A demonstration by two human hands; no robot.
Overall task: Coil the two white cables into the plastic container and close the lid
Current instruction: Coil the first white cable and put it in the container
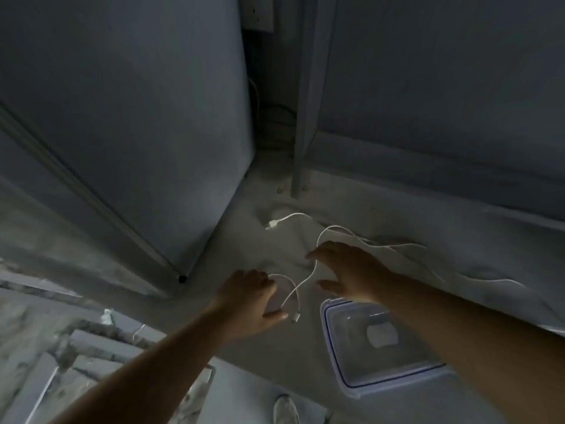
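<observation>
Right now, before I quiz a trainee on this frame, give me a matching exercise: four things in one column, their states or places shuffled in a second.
Things
A. left hand
B. right hand
C. plastic container
D. USB plug

States or places
1. lid on, lower right of the view
2. open, fingers spread over the white cable
3. lying farthest from the person
4. fingers curled round a loop of that cable

Pairs: A-4, B-2, C-1, D-3
</observation>
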